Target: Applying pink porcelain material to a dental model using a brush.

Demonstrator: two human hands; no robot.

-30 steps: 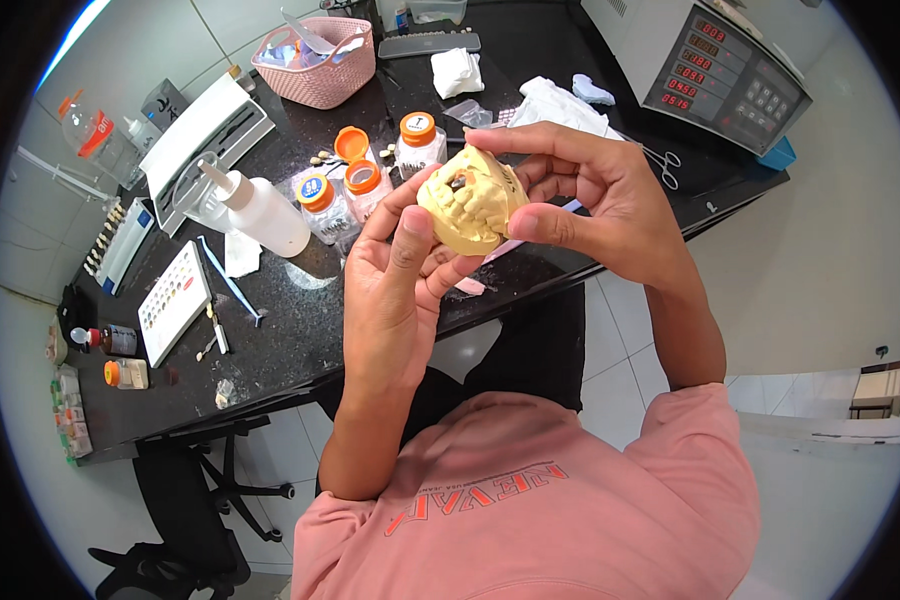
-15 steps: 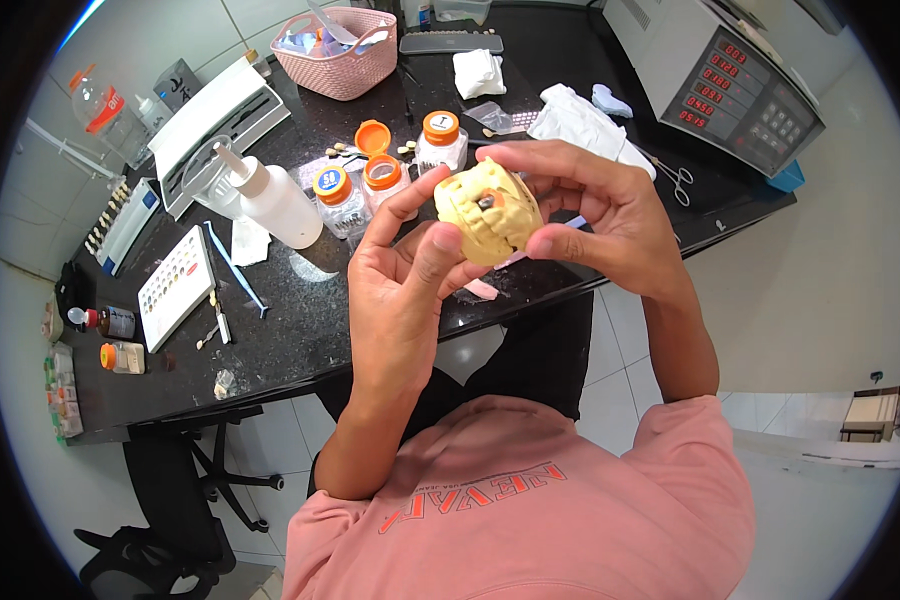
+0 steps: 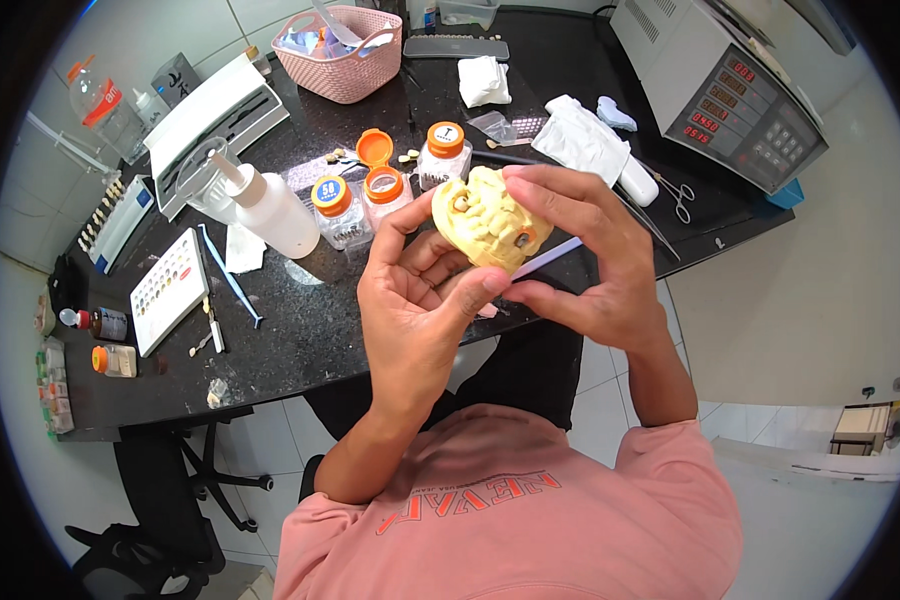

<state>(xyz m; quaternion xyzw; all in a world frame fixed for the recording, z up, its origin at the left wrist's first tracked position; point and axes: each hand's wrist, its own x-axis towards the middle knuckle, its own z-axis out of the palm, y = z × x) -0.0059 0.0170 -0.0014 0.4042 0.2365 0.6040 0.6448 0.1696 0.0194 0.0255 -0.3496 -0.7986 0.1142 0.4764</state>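
Note:
Above the front edge of the black worktop, I hold a yellow plaster dental model (image 3: 482,215) with its tooth row facing up. Two of its teeth differ in tone, with dark and orange-brown marks. My left hand (image 3: 410,300) is closed round its left and lower side, thumb pressed on the near edge. The fingers of my right hand (image 3: 600,250) grip its right side, index fingertip at the top. Behind the model stand orange-lidded jars: one closed with a blue label (image 3: 340,215), one with its lid flipped up (image 3: 385,195), and one farther back (image 3: 444,155).
A white pump bottle (image 3: 273,215) stands left of the jars, near a blue-handled tool (image 3: 232,280) and a white sample palette (image 3: 173,290). White cloths (image 3: 582,140) and scissor-like forceps (image 3: 682,195) lie right, below a control unit (image 3: 735,115). A pink basket (image 3: 345,75) sits at the back.
The dental model has been turned and tipped, so its tooth row and a second marked tooth now show. My right thumb has slid lower and both hands stay on the model.

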